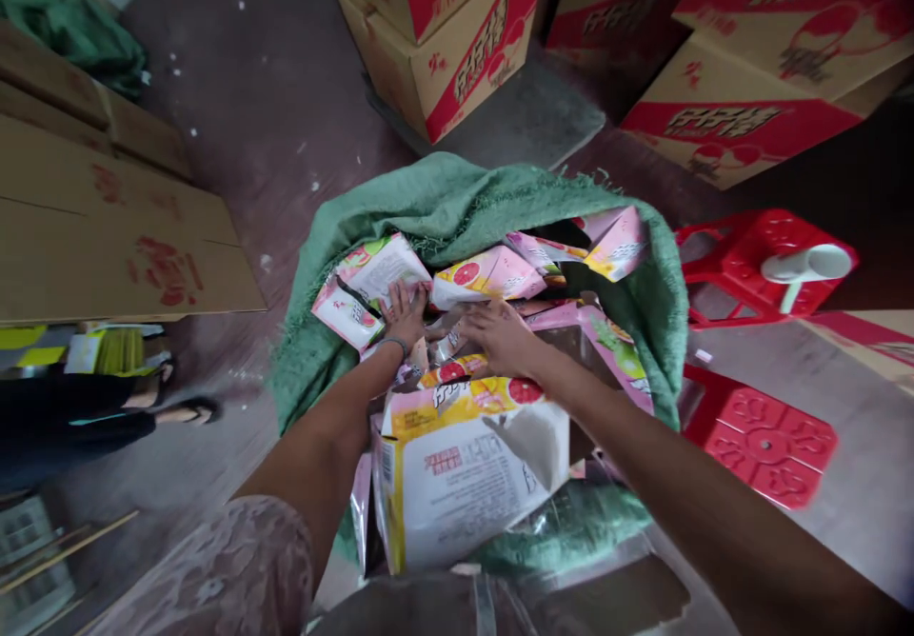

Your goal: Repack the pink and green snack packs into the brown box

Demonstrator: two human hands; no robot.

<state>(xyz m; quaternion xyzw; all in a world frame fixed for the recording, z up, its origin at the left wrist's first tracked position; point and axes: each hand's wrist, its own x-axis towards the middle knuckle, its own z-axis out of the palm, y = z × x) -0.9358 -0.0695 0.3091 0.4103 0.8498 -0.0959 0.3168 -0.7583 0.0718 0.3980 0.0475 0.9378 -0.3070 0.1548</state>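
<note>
A green woven sack [421, 193] stands open in front of me, filled with crumpled printed cartons. My left hand [405, 317] lies with its fingers spread on the edge of a pink-and-white carton [396, 274]. Beside it, my right hand [494, 333] reaches into the middle of the sack, fingers stretched out over clear plastic [447, 339] and carton pieces; its fingertips are partly hard to see. A torn yellow-and-white carton [464, 484] sits nearest to me, below both hands. Another pink carton with a grapefruit picture [489, 274] lies just beyond them.
Tall stacked cardboard boxes [457, 55] stand beyond the sack, with more boxes [749, 131] at the far right. Red plastic stools [771, 436] are on the right, one bearing a white cup [806, 265]. A large brown box [107, 208] is at left, near another person's foot [189, 412].
</note>
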